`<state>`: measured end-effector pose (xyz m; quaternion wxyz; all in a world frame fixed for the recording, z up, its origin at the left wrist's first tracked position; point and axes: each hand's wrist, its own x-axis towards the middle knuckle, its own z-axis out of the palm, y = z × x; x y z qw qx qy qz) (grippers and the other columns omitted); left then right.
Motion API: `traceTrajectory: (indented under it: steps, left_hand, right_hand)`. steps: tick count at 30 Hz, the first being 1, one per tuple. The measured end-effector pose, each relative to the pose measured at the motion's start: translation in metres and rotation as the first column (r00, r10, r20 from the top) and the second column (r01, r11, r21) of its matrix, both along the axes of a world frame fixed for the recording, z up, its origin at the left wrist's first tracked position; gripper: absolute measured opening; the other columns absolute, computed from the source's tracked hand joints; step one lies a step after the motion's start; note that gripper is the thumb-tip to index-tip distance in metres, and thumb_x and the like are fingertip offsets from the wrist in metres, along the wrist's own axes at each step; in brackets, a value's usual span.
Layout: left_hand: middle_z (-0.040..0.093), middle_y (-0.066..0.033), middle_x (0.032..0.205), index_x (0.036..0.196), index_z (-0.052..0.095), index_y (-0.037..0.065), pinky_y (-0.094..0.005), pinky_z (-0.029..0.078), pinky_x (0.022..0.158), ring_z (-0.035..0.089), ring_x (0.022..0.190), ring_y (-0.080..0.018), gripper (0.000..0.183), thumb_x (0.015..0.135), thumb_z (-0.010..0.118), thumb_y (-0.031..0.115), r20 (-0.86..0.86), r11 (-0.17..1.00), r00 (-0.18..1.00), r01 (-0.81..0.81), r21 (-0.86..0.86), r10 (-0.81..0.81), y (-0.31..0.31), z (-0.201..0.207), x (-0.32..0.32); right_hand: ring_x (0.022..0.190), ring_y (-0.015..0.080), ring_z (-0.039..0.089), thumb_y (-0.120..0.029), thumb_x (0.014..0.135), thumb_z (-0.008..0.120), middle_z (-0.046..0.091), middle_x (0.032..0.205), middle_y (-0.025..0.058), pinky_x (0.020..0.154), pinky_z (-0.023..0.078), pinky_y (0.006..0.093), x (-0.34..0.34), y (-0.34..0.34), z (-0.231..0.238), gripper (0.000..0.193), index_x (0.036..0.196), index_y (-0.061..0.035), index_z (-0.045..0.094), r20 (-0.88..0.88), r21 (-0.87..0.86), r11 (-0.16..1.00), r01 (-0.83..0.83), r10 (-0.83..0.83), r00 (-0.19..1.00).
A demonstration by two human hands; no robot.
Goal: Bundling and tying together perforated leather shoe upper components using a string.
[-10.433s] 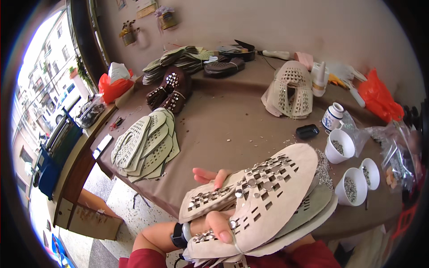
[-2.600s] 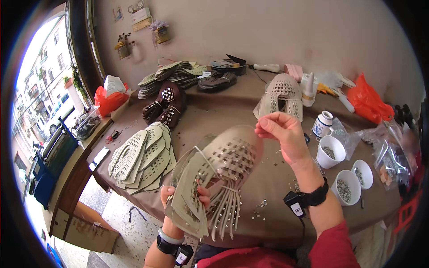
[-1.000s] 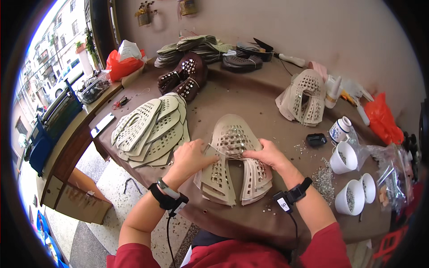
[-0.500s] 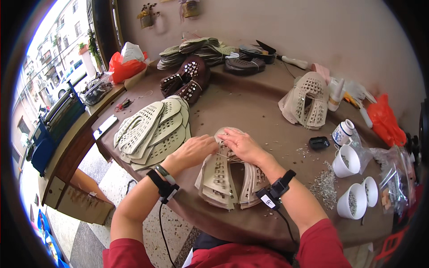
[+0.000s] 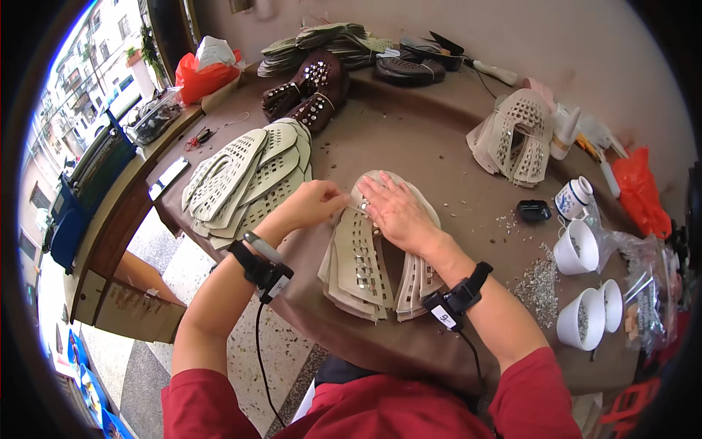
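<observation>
A stack of beige, U-shaped shoe uppers (image 5: 358, 267) with rows of square holes lies on the table in front of me. Its curved end points away from me and its two legs spread toward me. My right hand (image 5: 398, 212) rests flat over the curved end, fingers stretched out. At the stack's upper left edge, my left hand (image 5: 316, 205) is closed in a pinch. A thin pale band runs from its fingertips toward the stack and passes out of sight under the right hand. Small shiny studs show on the top piece.
Left lie fanned pale-green uppers (image 5: 238, 175) and a phone (image 5: 169, 178). Dark studded uppers (image 5: 314, 91) are behind; a tied beige bundle (image 5: 515, 135) is far right. Right are white cups (image 5: 581, 320), loose studs (image 5: 541, 285), a black case (image 5: 534, 211) and a small jar (image 5: 574, 196).
My left hand has drawn away to the left from the right hand, with the thin band stretched from it. My right hand has flattened over the stack's curved end. The view has shifted.
</observation>
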<state>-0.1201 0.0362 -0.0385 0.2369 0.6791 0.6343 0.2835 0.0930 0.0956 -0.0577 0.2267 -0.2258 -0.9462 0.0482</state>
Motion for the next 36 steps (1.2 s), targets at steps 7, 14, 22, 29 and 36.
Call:
traceTrajectory:
  steps: [7,14,22,29,36]
  left_hand:
    - [0.069,-0.0126,0.081,0.093,0.069,-0.005,-0.0295,0.051,0.062,0.065,0.072,-0.0174,0.070,0.067,0.076,0.060,-0.016,0.907,0.998,-0.061,-0.416,0.059,-0.014,0.029,0.045]
    - [0.069,-0.0141,0.096,0.108,0.065,-0.003,-0.0319,0.054,0.070,0.068,0.079,-0.0208,0.054,0.075,0.077,0.038,0.356,0.946,0.927,0.003,-0.325,0.120,-0.022,0.012,0.052]
    - [0.068,-0.0138,0.098,0.109,0.060,-0.007,-0.0354,0.058,0.075,0.069,0.080,-0.0216,0.036,0.082,0.073,0.014,0.663,0.741,0.545,0.108,-0.663,0.513,-0.006,0.015,0.063]
    - [0.069,-0.0144,0.092,0.106,0.060,-0.010,-0.0361,0.059,0.071,0.069,0.076,-0.0212,0.040,0.075,0.079,0.008,0.547,0.899,0.768,-0.084,-0.429,0.332,0.003,0.094,0.100]
    - [0.070,-0.0097,0.095,0.107,0.064,-0.001,-0.0343,0.057,0.073,0.068,0.078,-0.0177,0.040,0.071,0.080,0.008,0.431,0.979,0.902,0.063,-0.192,0.027,0.079,0.193,0.141]
  right_hand:
    - [0.140,0.0368,0.025,-0.031,0.098,0.044,0.031,0.151,0.0146,0.111,0.025,0.0524,0.023,0.009,0.026,0.055,0.147,-0.0108,0.029,-0.018,-0.252,0.968,-0.023,0.019,1.000]
    - [0.132,0.0286,0.043,-0.014,0.085,0.066,0.041,0.144,0.0184,0.103,0.040,0.0380,0.141,-0.067,0.133,0.049,0.132,-0.0066,0.053,-0.319,-0.528,0.847,-0.066,-0.126,0.939]
    - [0.089,0.0196,0.068,-0.007,0.081,0.069,0.070,0.102,0.0118,0.079,0.053,0.0290,0.274,-0.161,0.055,0.021,0.101,-0.0022,0.069,-0.295,-0.733,0.635,0.243,-0.620,0.727]
    - [0.078,0.0236,0.068,-0.003,0.079,0.070,0.070,0.092,0.0124,0.068,0.055,0.0296,0.278,-0.181,0.003,0.011,0.089,-0.0011,0.071,-0.400,-0.486,0.769,0.416,-0.619,0.676]
    - [0.076,0.0166,0.068,-0.004,0.077,0.071,0.071,0.087,0.0107,0.064,0.054,0.0271,0.290,-0.176,-0.007,0.012,0.089,-0.0011,0.072,-0.527,-0.628,0.736,0.252,-0.641,0.558]
